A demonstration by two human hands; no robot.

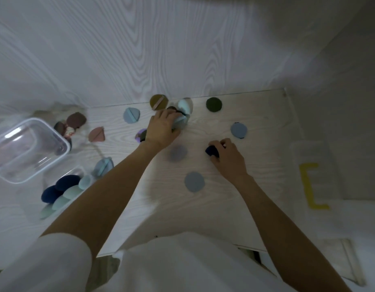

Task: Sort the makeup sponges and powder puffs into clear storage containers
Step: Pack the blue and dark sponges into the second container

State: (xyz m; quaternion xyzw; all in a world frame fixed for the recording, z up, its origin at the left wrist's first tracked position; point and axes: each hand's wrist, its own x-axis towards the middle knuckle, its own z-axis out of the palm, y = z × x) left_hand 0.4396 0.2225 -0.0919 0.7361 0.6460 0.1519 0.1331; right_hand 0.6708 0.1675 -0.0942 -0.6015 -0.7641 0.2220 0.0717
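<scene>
Right hand pinches a navy sponge — soft, light, squeeze its sides; left hand seemingly grips pale sponges — blurry.

Sign: a yellow mark shaped like the letter "E" with its middle bar missing, or a square bracket
Stands on: white sheet at the table's right edge
Other text: none legible

the table is pale wood with a visible grain and a matt finish, and the wall behind carries the same whitish wood-grain look. the storage container is clear, glossy plastic with bright glints on its rim. the round powder puffs look like soft matt cloth, and the egg-shaped sponges look smooth, matt foam. the sleeve is plain white cloth.
</scene>
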